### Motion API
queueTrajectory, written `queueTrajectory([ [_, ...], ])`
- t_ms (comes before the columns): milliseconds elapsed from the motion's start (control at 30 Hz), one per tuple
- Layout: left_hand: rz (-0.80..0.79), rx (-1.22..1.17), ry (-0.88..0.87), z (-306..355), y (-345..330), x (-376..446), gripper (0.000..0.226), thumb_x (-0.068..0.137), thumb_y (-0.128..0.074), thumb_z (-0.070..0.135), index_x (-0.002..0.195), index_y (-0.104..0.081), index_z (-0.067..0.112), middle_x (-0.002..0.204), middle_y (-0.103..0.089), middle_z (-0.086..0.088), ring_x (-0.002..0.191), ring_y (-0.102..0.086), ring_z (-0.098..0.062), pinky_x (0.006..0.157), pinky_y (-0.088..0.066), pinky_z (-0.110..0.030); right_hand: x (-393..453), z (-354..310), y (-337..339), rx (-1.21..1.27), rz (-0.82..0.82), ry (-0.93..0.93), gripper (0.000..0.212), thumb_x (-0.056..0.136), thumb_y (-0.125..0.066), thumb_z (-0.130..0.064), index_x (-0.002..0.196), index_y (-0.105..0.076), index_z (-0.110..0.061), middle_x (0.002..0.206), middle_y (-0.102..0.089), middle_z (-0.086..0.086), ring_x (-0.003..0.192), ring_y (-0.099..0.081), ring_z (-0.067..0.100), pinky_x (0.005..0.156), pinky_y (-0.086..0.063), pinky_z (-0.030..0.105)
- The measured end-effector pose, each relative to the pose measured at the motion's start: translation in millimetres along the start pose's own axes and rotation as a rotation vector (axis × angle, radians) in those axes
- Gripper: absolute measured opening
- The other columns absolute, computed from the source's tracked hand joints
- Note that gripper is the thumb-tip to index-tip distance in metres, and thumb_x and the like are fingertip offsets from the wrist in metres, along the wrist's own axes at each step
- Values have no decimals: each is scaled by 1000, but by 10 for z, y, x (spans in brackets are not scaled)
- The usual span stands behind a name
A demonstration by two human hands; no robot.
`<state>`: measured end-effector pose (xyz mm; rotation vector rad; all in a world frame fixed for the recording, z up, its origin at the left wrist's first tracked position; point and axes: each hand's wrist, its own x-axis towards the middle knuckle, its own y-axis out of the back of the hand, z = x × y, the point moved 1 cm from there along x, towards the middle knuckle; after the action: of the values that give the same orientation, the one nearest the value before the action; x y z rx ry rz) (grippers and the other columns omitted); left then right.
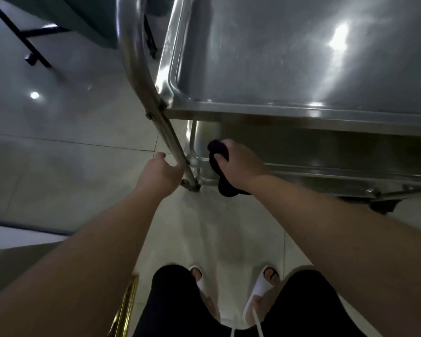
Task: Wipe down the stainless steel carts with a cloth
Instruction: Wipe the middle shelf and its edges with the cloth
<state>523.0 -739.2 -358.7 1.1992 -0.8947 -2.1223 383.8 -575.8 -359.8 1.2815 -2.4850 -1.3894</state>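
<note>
- Pale glossy floor tiles point(90, 166) carry the scene, reflecting ceiling lights; a dark-framed piece of furniture point(34, 45) stands at the upper left, details too dim to read.
- Stainless steel cart point(289, 110), tiered: a shallow top tray with raised rim, brightly glared, and a lower shelf point(326, 169) beneath it, in shadow. Judged rigid, smooth and slick under cloth, heavy enough to stay put only if braced; a caster point(384, 203) shows at the lower right, so it may roll when pushed.
- Tubular steel handle post point(156, 110), bolted at the tray's corner, running down to the lower shelf. Judged the soundest place to take hold of the cart: round, fixed, within reach.
- Left hand point(161, 171): fingers curled round the lower part of the post, grip clenched on it, apparently steadying the cart.
- Dark, soft cloth point(219, 164), bunched, held at the near left corner of the lower shelf, just beside the post. Its tail hangs limp below the hand. Judged light, pliable, likely to conform to rims and corners; best held as a wad in the palm so loose ends do not drag.
- Right hand point(238, 164): grip closed over the cloth, thumb on its top, pressing it toward the shelf rim; actual contact with the steel is hidden by the hand.
- Person's dark trousers point(170, 305) and white open-toed slippers point(263, 285) at bottom; a brass-coloured rail point(127, 305) at the lower left, purpose unclear.
</note>
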Motion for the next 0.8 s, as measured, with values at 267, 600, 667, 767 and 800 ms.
queueTrajectory([
  [267,465,-466,-344,-48,-647,610,20,95,-64,52,95,-58,33,87,-64,8,76,-62,-6,58,-43,-24,975,58,-713,-58,196,258,33,102,-53,-40,129,-60,-22,117,-67,4,103,-61,26,84,-49,40],
  [600,651,-838,-583,-35,-934,1047,23,88,-63,30,80,-56,10,66,-57,6,63,-56,-8,59,-46,-18,1516,241,-1320,-291,166,565,48,107,-47,-34,153,-46,-22,157,-48,5,144,-44,24,115,-34,39],
  [667,622,-880,-585,-17,-950,1087,28,86,-63,29,83,-57,2,69,-63,-8,66,-65,-25,60,-54,-37,1407,463,-1189,-284,213,504,50,106,-49,-38,153,-46,-22,159,-48,5,145,-44,23,117,-32,37],
  [767,645,-920,-578,-16,-973,1146,34,82,-61,27,79,-51,-5,69,-55,-27,66,-62,-45,57,-52,-50,1205,1023,-810,-326,243,321,55,106,-50,-42,156,-43,-22,162,-44,5,147,-41,25,119,-29,37],
  [800,652,-921,-571,-15,-986,1155,33,81,-60,26,76,-48,-4,67,-51,-26,65,-60,-47,55,-50,-51,1153,1251,-647,-323,276,251,55,106,-51,-41,156,-43,-22,161,-45,5,146,-42,26,119,-31,38],
])
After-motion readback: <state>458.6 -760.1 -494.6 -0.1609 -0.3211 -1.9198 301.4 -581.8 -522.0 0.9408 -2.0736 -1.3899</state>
